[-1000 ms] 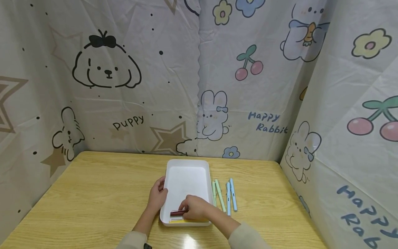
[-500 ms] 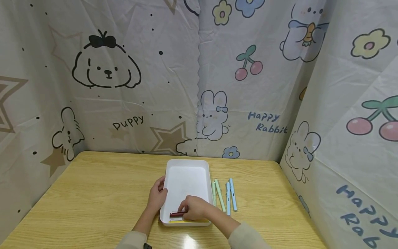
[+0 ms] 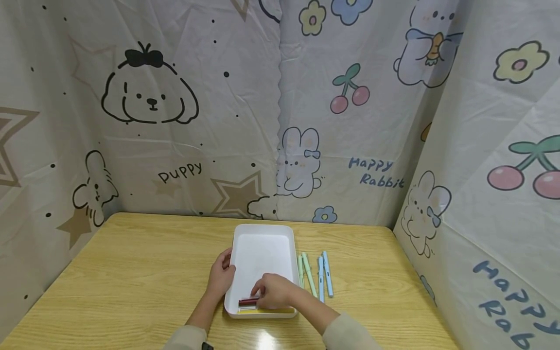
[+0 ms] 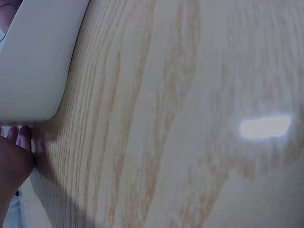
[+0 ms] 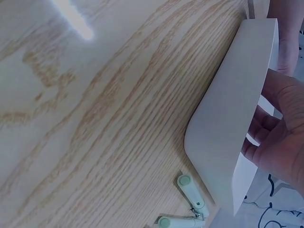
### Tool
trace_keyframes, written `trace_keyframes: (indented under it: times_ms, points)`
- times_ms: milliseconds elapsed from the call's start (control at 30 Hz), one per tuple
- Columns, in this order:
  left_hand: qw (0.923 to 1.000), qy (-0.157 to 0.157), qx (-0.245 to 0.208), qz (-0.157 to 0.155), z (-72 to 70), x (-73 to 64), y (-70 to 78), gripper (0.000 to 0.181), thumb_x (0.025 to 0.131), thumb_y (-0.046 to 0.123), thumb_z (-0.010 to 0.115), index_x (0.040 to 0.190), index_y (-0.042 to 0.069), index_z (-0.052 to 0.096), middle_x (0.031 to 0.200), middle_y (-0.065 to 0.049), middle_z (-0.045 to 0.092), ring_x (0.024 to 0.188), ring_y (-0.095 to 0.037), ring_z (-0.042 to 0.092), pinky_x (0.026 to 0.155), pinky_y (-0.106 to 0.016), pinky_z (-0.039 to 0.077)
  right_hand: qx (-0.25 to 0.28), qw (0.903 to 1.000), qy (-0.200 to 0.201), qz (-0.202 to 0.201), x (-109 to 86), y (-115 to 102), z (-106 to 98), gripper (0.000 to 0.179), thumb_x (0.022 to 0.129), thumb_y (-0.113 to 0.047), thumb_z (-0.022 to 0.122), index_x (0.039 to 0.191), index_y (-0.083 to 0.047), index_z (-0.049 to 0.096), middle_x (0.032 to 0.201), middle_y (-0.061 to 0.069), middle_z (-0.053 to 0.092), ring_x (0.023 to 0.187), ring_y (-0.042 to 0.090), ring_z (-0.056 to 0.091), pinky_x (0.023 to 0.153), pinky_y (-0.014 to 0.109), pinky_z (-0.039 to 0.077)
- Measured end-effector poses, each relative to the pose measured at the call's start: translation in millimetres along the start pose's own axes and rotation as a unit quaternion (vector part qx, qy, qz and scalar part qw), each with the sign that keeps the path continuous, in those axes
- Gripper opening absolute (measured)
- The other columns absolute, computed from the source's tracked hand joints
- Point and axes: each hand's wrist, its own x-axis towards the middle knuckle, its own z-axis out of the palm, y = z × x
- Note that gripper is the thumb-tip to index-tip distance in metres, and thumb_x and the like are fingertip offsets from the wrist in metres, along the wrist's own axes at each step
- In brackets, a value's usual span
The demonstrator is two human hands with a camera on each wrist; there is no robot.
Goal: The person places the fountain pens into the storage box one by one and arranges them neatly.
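Note:
A white rectangular tray (image 3: 264, 248) stands on the table, its long side running away from me. My left hand (image 3: 220, 279) grips its left wall, thumb at the rim and fingers on the outside. Inside the near end, my right hand (image 3: 276, 292) pinches a dark red pen (image 3: 248, 302) lying crosswise; the hand hides the pen's right part. A yellow pen (image 3: 245, 311) lies along the near wall, partly under that hand. The right wrist view shows the curled right fingers (image 5: 263, 126) reaching over the tray wall (image 5: 228, 104).
Right of the tray lie two light green pens (image 3: 309, 274) and two light blue pens (image 3: 328, 274), roughly lengthwise. The wooden table (image 3: 166, 253) is enclosed by printed cloth (image 3: 236, 121) at the back and sides.
The dark red pen has shifted very slightly toward the near wall, and the right hand's fingers have moved a little with it. The left hand and tray stay put.

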Motion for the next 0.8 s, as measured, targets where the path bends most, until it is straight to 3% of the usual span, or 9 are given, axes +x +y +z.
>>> trace_keyframes:
  times_ms: [267, 800]
  points:
    - [1.0000, -0.004, -0.002, 0.002, -0.7, 1.0, -0.8, 0.051, 0.086, -0.005, 0.043, 0.137, -0.002, 0.041, 0.128, -0.027, 0.052, 0.112, -0.036, 0.055, 0.085, -0.035, 0.050, 0.009, 0.9998, 0.010, -0.012, 1.5, 5, -6, 0.020, 0.078, -0.016, 0.068, 0.096, -0.015, 0.074, 0.081, -0.007, 0.061, 0.071, 0.001, 0.050, 0.065, 0.017, 0.043]
    - [1.0000, -0.002, 0.006, 0.001, 0.6, 1.4, -1.7, 0.051, 0.086, -0.004, 0.043, 0.137, -0.002, 0.041, 0.129, -0.027, 0.051, 0.114, -0.036, 0.054, 0.090, -0.041, 0.049, 0.028, 0.9987, 0.042, -0.010, -1.9, 14, -21, 0.020, 0.079, -0.019, 0.069, 0.098, -0.013, 0.073, 0.088, 0.000, 0.064, 0.070, 0.003, 0.052, 0.065, 0.019, 0.045]
